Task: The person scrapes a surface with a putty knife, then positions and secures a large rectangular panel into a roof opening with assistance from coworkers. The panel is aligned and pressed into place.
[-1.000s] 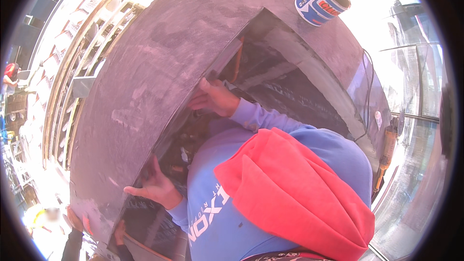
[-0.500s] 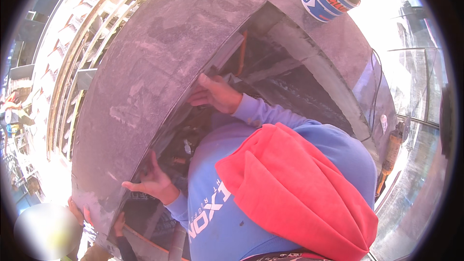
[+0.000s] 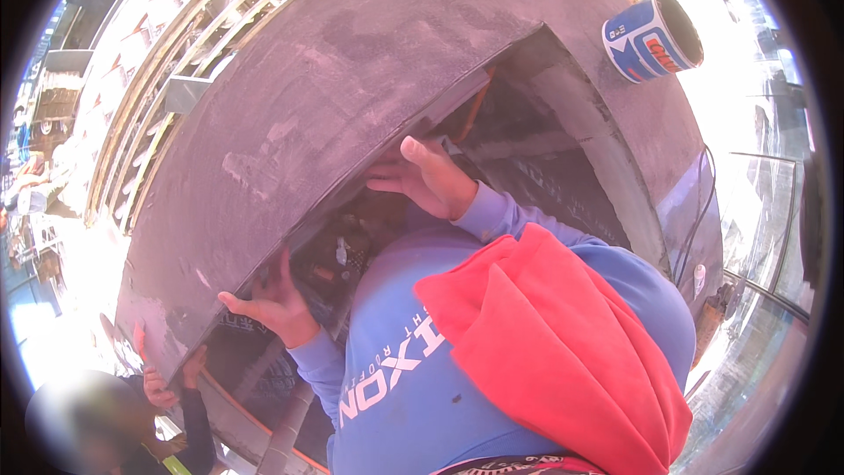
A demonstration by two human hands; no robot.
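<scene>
Under the lifted edge of the dark roofing sheet (image 3: 352,105), left hand (image 3: 272,303) and right hand (image 3: 431,178) curl their fingers, seemingly gripping it to hold it up.

I see the right hand (image 3: 431,178) has shifted slightly along the dark sheet's edge (image 3: 387,167); the can (image 3: 652,37) now sits farther right in view.

Dark grey roof slab (image 3: 352,79); blue-white can (image 3: 652,37) lying on it, far right.
</scene>
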